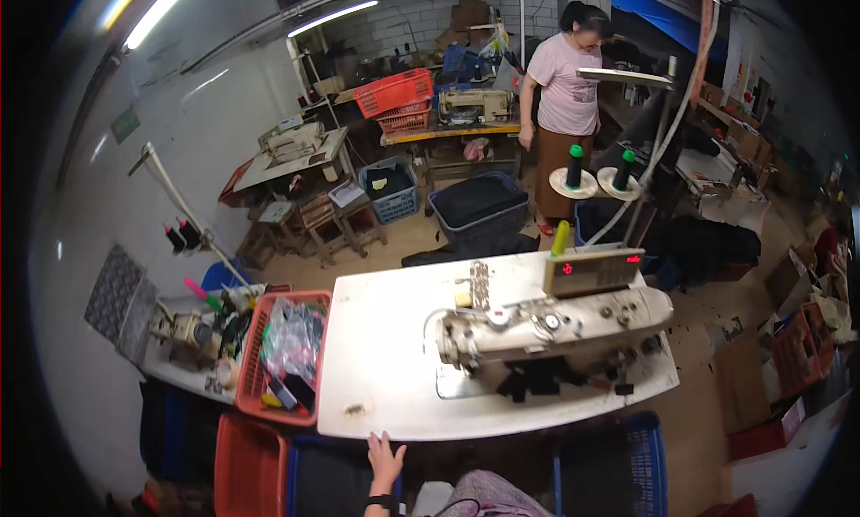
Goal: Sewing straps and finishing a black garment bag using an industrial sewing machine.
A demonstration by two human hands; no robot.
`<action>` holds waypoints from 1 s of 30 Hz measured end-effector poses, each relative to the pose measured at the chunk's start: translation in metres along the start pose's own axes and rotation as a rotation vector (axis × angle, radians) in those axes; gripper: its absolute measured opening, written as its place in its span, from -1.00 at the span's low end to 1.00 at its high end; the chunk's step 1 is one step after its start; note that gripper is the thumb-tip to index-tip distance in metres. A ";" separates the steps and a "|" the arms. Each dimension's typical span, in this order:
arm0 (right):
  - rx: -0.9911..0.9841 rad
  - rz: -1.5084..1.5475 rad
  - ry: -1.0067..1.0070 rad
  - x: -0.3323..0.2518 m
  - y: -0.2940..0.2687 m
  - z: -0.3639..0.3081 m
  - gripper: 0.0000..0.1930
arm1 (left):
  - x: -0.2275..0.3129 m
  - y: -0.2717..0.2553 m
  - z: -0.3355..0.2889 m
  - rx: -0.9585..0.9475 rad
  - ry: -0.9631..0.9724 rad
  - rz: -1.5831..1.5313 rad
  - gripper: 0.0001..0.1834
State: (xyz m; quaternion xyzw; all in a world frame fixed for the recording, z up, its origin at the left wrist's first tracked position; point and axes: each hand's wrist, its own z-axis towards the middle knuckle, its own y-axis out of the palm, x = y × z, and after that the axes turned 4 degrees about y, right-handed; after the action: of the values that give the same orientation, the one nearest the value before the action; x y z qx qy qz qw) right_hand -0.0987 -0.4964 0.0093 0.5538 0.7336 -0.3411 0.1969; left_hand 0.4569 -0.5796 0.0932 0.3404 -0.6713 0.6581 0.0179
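My left hand, with a black band on its wrist, is at the front edge of the white sewing table. Its fingers are spread and nothing is in them. I cannot tell whether the fingertips touch the edge. My right hand is out of view. A beige sewing machine stands on the right half of the table, with a control box showing red lights behind it. Dark pieces of cloth lie under the machine's arm.
A red basket with plastic bags adjoins the table's left side. Below the edge are a red crate and a blue crate. Thread spools stand beyond the machine. Farther back, a person in pink stands beside another sewing machine.
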 end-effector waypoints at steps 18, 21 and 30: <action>-0.043 -0.487 0.325 -0.059 0.082 0.074 -0.71 | 0.059 -0.012 0.180 0.167 0.382 0.153 -0.42; -0.039 -0.407 0.394 -0.053 0.081 0.082 -0.69 | 0.063 -0.016 0.179 0.186 0.362 0.154 -0.44; 0.072 -0.048 -0.018 -0.064 0.102 0.124 -0.86 | 0.035 -0.011 0.171 0.089 0.378 0.155 -0.30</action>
State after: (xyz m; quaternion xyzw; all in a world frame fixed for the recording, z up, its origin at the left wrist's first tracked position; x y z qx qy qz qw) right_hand 0.0069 -0.6131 -0.0619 0.5396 0.7323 -0.3768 0.1750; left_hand 0.5076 -0.7470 0.0962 0.1585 -0.6507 0.7386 0.0778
